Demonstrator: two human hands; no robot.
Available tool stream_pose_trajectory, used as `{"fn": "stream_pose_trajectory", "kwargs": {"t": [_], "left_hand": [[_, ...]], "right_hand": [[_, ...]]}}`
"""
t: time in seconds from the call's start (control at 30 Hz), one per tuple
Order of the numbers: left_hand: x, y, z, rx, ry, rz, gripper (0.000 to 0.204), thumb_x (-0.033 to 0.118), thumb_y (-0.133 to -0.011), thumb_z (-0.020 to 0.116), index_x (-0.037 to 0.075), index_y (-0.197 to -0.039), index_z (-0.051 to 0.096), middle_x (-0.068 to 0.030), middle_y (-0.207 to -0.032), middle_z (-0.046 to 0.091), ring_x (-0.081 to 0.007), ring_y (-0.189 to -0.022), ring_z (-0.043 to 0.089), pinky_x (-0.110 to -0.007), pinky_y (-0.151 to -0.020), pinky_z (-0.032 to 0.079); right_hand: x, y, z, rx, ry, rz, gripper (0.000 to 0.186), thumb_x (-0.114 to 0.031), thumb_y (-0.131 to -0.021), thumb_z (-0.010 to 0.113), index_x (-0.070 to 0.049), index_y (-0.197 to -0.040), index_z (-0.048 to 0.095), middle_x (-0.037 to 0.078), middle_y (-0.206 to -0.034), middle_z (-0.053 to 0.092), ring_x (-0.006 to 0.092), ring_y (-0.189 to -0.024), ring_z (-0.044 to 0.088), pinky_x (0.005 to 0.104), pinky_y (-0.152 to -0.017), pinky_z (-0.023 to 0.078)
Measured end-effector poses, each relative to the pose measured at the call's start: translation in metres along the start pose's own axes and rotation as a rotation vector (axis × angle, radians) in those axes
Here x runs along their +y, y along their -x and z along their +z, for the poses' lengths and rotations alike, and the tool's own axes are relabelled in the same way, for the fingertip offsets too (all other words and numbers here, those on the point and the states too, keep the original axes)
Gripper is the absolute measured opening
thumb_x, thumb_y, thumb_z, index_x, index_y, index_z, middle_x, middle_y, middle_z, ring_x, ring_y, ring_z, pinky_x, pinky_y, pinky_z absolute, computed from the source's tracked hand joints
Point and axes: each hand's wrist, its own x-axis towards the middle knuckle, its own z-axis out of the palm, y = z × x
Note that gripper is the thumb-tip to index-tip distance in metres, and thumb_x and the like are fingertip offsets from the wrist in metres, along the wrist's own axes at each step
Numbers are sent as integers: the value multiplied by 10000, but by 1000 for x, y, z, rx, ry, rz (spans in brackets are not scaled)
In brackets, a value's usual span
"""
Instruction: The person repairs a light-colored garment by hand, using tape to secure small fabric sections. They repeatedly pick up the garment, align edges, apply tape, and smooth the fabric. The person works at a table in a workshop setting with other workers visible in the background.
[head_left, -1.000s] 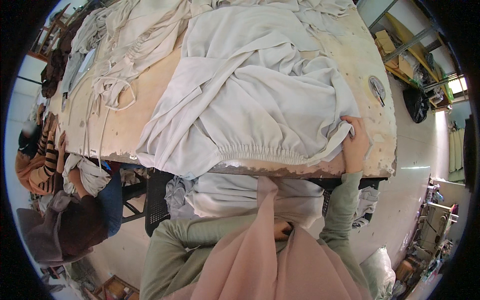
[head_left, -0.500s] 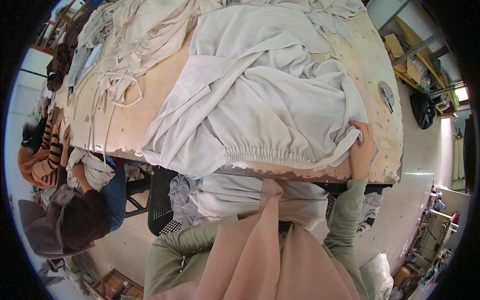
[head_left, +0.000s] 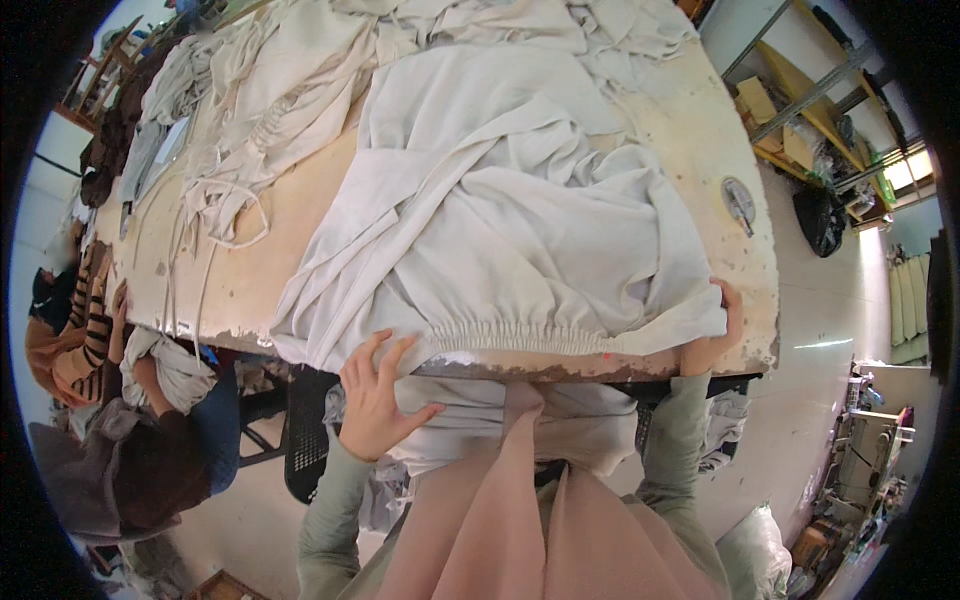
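A pale off-white garment with a gathered elastic waistband lies spread on the wooden table, its waistband along the near edge. At its near right corner, my right hand is closed on the cloth; part of that hand is hidden by the fabric. My left hand hovers at the near table edge, just by the left end of the waistband. Its fingers are spread and hold nothing, with the fingertips close to or touching the cloth. More pale cloth hangs or lies below the edge, before my body.
Heaped pale garments cover the table's far and left parts, with loose cords trailing. A small round metal object lies on the table at right. To the left a co-worker sits with cloth. Shelving stands beyond the right side.
My left hand has come up from below to the table edge, fingers spread. My right hand has drawn the garment's right corner nearer, smoothing that side. The whole view has shifted slightly.
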Motion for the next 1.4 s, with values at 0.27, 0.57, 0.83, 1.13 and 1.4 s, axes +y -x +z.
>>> {"fn": "stream_pose_trajectory", "kwargs": {"t": [0.27,0.57,0.83,1.13,1.4], "left_hand": [[-52,-4,-31,-173,119,198,477,-16,-577,594,127,-1026,665,-75,-928,611,-277,-931,570,-390,-806,448],[-90,-28,-95,293,496,-296,301,113,-805,516,28,-1091,558,-68,-995,575,-163,-896,545,-292,-774,442],[-3,-131,27,-477,389,167,550,36,-763,577,-27,-1293,447,-192,-1266,497,-309,-1121,527,-384,-966,412],[-20,-266,-120,110,-180,445,273,199,-886,459,-13,-999,590,-201,-993,612,-329,-942,581,-430,-830,461],[-114,-231,-266,994,-180,388,381,-5,-779,388,37,-1091,602,-101,-1135,616,-274,-1061,559,-336,-884,420]], "right_hand": [[-13,-17,-98,232,105,82,265,-56,-770,627,11,-1026,639,76,-835,645,172,-728,607,282,-705,496],[3,-54,-113,127,-7,174,379,-90,-794,519,9,-1159,553,113,-1156,579,156,-972,585,283,-796,485],[-30,-30,39,-1125,103,-160,462,-176,-770,624,-49,-1212,581,223,-952,647,352,-898,615,432,-810,464],[-114,-203,40,-1164,729,-402,314,-133,-703,651,-73,-1010,686,179,-906,669,297,-845,636,400,-768,491],[-126,-279,-42,-111,-123,-405,343,-89,-783,677,-75,-1118,603,77,-956,628,150,-844,553,273,-745,436]]}}
